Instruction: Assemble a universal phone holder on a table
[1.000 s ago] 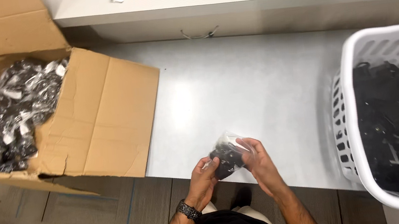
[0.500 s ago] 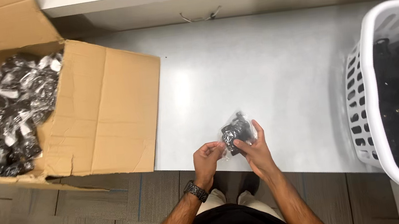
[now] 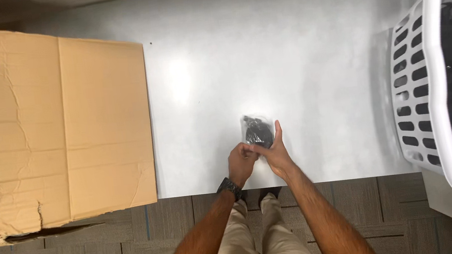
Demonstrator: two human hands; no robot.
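One grey table [image 3: 285, 52] carries one open box [image 3: 68, 133] at its left edge, full of bagged parts, and one white basket [image 3: 437, 86] sits at its right. Near the front edge, the left hand [image 3: 240, 164] and right hand [image 3: 275, 152] pinch one clear bag [image 3: 258, 130], seemingly to open it.

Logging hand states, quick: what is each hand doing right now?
Left hand: closed, pinching the small clear plastic bag of black parts.
Right hand: closed on the same bag, thumb up.
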